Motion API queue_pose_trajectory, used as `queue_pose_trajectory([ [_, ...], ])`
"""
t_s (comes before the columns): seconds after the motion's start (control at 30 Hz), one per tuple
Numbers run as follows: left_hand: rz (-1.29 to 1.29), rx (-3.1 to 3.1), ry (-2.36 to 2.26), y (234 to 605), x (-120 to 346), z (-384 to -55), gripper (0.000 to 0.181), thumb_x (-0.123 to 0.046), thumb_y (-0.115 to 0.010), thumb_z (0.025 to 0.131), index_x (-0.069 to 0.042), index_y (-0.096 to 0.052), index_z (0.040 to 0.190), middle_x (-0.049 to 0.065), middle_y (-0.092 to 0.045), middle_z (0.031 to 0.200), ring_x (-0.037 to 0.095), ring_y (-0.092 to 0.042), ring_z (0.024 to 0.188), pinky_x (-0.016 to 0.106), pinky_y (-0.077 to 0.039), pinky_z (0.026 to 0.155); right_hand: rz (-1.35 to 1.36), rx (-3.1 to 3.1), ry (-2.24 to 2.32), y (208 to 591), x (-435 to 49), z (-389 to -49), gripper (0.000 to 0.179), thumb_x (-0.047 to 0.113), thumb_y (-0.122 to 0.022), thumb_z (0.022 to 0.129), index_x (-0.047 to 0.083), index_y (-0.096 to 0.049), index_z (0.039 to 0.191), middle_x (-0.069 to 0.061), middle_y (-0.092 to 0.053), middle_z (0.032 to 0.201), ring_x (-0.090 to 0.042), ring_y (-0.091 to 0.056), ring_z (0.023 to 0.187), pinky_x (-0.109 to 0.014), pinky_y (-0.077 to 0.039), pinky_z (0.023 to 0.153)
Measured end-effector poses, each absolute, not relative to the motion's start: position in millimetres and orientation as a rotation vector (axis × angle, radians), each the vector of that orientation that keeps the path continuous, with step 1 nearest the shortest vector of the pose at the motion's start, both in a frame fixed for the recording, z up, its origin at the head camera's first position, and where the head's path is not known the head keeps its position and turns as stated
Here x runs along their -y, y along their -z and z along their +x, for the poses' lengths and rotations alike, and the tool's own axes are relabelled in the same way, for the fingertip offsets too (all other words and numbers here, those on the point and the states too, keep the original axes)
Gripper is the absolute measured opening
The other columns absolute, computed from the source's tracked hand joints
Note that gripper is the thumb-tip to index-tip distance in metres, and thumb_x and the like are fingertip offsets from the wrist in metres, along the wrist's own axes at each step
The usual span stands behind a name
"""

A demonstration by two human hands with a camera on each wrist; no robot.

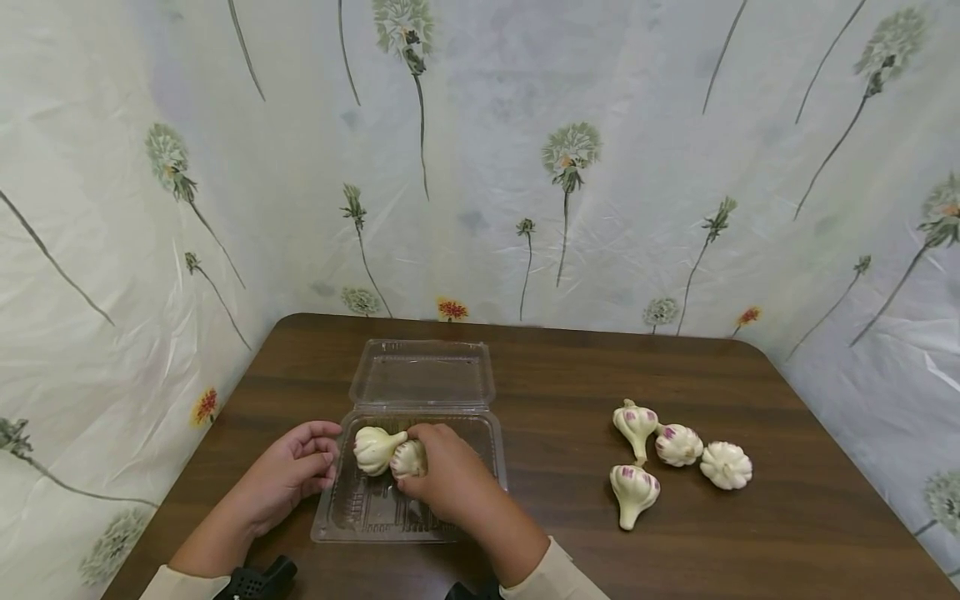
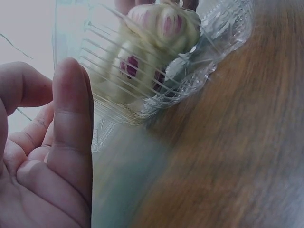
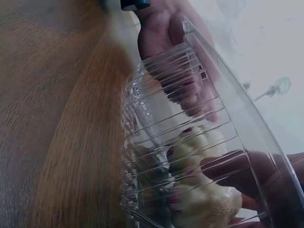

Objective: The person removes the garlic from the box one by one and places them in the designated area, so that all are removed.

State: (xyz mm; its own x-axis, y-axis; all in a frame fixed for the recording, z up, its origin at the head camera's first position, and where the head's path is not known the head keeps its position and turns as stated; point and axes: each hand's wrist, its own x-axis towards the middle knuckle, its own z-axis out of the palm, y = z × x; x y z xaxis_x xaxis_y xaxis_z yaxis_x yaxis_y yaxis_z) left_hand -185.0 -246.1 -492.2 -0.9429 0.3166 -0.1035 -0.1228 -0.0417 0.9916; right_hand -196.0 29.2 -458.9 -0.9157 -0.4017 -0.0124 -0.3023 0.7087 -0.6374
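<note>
A clear plastic clamshell container lies open on the table, its lid folded back. Inside it, toward the left, sits one garlic bulb, pale with purple marks. My right hand reaches into the container and pinches a second garlic bulb between thumb and fingers, right beside the first. Through the ribbed wall, the right wrist view shows these fingers around the bulb. My left hand is at the container's left rim, fingers loosely bent and fingertips right at the edge; nothing shows in its palm.
Several more garlic bulbs lie in a loose group on the right of the brown wooden table. A curtain printed with dandelions hangs behind and at the sides of the table.
</note>
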Motion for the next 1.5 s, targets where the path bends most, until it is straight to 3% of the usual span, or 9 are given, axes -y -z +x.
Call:
queue_pose_trajectory([
  [0.23,0.203,-1.94,-2.057,492,246,-185,0.045,-0.005,-0.055,0.106,0.005,-0.035,0.145,0.002,-0.058,0.105,0.012,-0.064,0.083,0.025,-0.06,0.075,-0.542,-2.755,1.017,461,-29,-197,0.057,0.026,-0.086,0.088,0.013,-0.061,0.137,-0.006,-0.063,0.125,-0.017,-0.06,0.096,-0.038,-0.054,0.078],
  [0.67,0.229,-1.924,-2.063,491,246,-184,0.044,-0.007,-0.056,0.107,0.005,-0.036,0.145,0.001,-0.058,0.105,0.012,-0.063,0.085,0.025,-0.06,0.075,-0.583,-2.785,1.045,463,-33,-199,0.049,0.022,-0.086,0.089,0.012,-0.064,0.131,-0.009,-0.065,0.123,-0.02,-0.061,0.103,-0.04,-0.053,0.087],
  [1.1,0.219,-1.927,-2.063,493,246,-185,0.044,-0.008,-0.057,0.107,0.004,-0.037,0.144,0.001,-0.059,0.106,0.012,-0.064,0.085,0.024,-0.06,0.075,-0.613,-2.827,1.036,457,-35,-197,0.045,0.017,-0.086,0.086,0.011,-0.065,0.125,-0.01,-0.065,0.115,-0.02,-0.06,0.098,-0.039,-0.053,0.083],
  [1.5,0.239,-1.921,-2.072,493,246,-185,0.043,-0.007,-0.057,0.107,0.004,-0.038,0.144,0.001,-0.059,0.105,0.011,-0.064,0.084,0.023,-0.06,0.075,-0.57,-2.815,1.077,461,-39,-199,0.044,0.016,-0.082,0.09,0.011,-0.064,0.13,-0.007,-0.063,0.115,-0.016,-0.056,0.091,-0.034,-0.05,0.077],
])
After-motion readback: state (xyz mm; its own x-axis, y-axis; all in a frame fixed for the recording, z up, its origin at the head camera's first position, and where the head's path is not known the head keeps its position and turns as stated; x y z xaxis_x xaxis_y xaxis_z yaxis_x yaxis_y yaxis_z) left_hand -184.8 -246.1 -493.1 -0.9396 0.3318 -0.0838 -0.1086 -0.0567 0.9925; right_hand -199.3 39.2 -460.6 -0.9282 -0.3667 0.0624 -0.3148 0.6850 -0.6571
